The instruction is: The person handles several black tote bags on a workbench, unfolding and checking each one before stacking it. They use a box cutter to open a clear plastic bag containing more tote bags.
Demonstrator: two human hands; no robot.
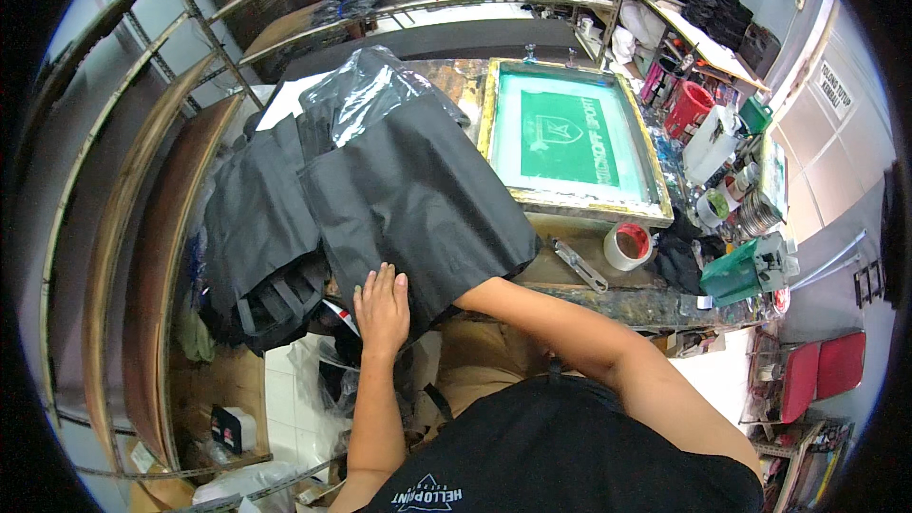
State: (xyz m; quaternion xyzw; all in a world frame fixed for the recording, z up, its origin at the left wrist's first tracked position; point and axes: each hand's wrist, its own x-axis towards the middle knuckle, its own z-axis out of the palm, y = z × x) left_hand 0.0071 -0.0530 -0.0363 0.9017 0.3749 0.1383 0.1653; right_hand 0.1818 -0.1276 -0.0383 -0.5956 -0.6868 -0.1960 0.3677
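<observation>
A black fabric bag [418, 199] lies spread over the near part of the work table. My left hand [382, 312] rests flat on its near left edge, fingers stretched out. From the right my forearm [551, 318] reaches to the bag's near edge, where my right hand disappears under or into the black fabric, so its fingers are hidden. Just left of this bag is a pile of similar black bags [261, 218], with strap handles showing at the near end. Behind them sits a clear plastic wrapper [375, 85] with dark contents.
A green screen-printing frame [570, 138] lies right of the bag. Nearer are a box cutter [579, 264] and a tape roll [628, 245]. A green container [744, 271] and a red tub [690, 109] stand along the right side. Shelving [142, 228] rises at the left.
</observation>
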